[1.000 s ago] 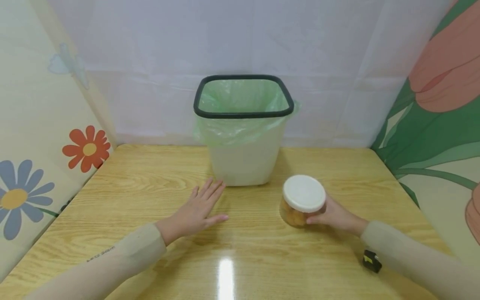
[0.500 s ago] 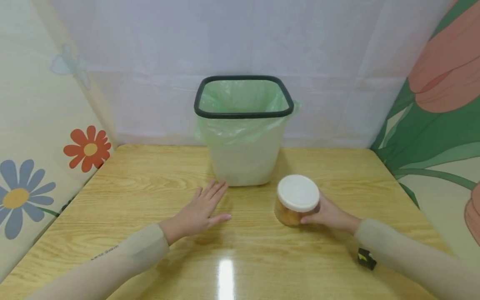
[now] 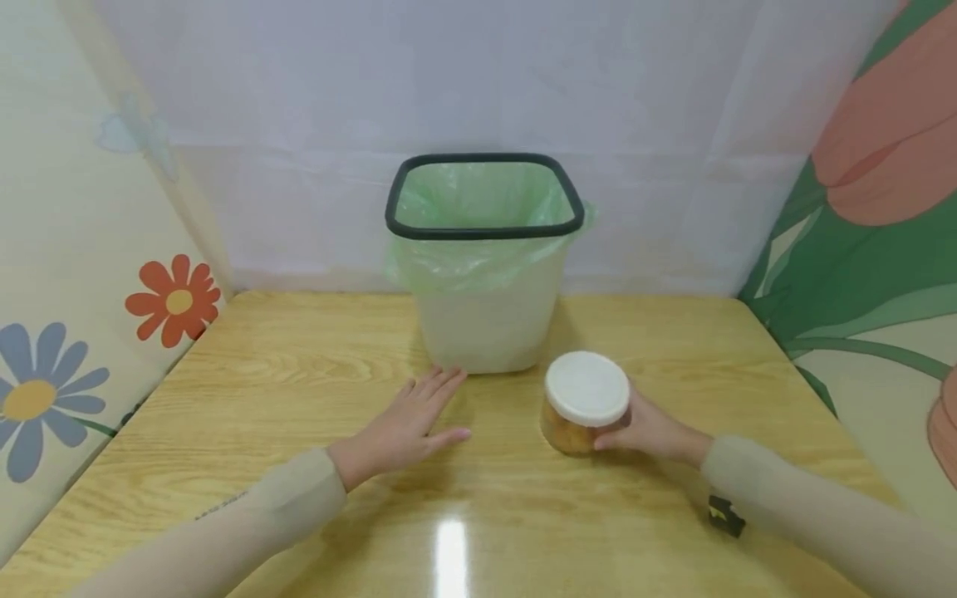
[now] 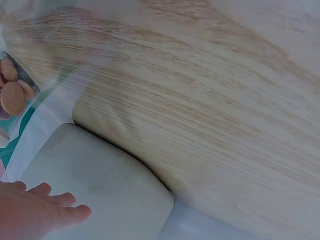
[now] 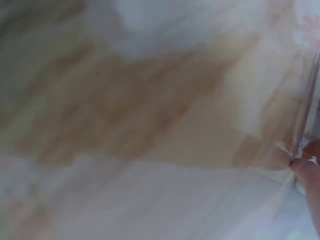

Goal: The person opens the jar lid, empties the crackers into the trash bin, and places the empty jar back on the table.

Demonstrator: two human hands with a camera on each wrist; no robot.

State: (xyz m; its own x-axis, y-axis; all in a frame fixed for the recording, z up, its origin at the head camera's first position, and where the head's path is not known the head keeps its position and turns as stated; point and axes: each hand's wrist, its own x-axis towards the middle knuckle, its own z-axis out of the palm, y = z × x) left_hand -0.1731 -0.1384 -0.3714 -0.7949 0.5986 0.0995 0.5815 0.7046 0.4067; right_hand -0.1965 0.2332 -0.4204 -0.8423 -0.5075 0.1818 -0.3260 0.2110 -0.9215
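My right hand (image 3: 649,428) holds a clear round jar (image 3: 571,429) with a white lid (image 3: 587,388) from its right side. The jar is upright, low over or on the table; I cannot tell which. Brown rounded pieces (image 4: 13,100) show through its wall in the left wrist view. Blurred fingertips (image 5: 306,167) touch a clear edge in the right wrist view. My left hand (image 3: 404,430) is spread palm down with straight fingers, holding nothing, its fingertips close to the base of a white bin (image 3: 489,328). A green bag (image 3: 478,262) lines that bin.
The bin has a black rim (image 3: 484,233) and stands at the back middle of the wooden table (image 3: 299,357). A pale curtain (image 3: 299,100) hangs behind. Flower-printed cloths (image 3: 882,274) flank both sides. A small black object (image 3: 725,515) is by the right sleeve.
The right hand and the jar have shifted a little to the left. The left hand has slid slightly right and nearer. The bin has stayed in place.
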